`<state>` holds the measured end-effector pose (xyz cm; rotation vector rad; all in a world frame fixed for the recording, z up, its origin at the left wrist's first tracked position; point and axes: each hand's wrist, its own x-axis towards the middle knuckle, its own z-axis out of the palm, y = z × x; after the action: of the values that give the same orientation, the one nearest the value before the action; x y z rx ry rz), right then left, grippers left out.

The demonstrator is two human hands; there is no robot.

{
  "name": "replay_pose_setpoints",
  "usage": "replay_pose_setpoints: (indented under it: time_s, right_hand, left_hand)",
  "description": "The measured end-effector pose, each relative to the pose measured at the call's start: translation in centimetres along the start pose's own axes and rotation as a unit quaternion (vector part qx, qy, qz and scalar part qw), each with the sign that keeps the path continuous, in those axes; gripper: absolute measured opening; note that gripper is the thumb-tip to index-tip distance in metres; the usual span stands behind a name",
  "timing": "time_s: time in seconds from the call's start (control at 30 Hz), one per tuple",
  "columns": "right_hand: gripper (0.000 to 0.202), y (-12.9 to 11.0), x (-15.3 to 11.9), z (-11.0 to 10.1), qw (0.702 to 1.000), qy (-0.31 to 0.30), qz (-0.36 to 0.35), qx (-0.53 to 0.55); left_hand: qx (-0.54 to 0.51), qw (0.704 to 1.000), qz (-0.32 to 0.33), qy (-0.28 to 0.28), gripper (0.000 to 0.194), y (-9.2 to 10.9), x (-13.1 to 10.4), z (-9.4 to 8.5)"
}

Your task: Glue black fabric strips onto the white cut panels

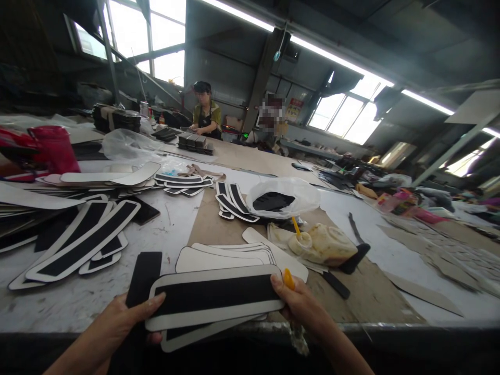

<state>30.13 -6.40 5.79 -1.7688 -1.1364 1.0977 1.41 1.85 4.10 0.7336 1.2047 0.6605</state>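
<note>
My left hand (130,317) grips the left end of a white curved piece with a black centre strip (219,291), its thumb on top; black strips (146,276) also lie in this hand. The right end of the piece is pinched by my right hand (292,297), which also holds a tool with a yellow tip (288,279). Under the top piece, similar pieces (183,338) fan out. Just behind, plain white pieces (226,259) lie stacked on the table.
Piles of black-and-white pieces (84,234) lie left. A plastic bag (300,195), a stained yellowish container (324,244) and a black-handled brush (354,259) stand or lie right of centre. A red container (54,149) is far left. A person (206,112) works across the table.
</note>
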Motion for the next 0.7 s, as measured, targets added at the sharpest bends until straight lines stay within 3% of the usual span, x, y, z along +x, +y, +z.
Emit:
replay_pose_setpoints:
  time_s: [0.2,0.33,0.5,0.7]
  right_hand:
    - [0.045,1.4,-0.2,0.5,0.989,-0.005,0.081,0.127]
    - [0.049,2.5,0.2,0.7,0.993,0.027,0.092,0.074]
    - [0.045,3.6,1.2,0.5,0.996,0.016,0.086,-0.027]
    - [0.040,1.9,0.4,0.6,0.998,0.003,0.057,0.009]
  left_hand:
    - [-0.028,0.996,-0.068,-0.044,0.043,0.1,0.1,-0.1]
    - [-0.044,0.994,-0.057,-0.080,0.036,0.1,0.4,-0.4]
    - [-0.057,0.993,-0.035,-0.093,0.035,-0.3,0.8,-1.0]
    - [-0.045,0.994,-0.076,-0.068,0.044,0.1,0.5,-0.5]
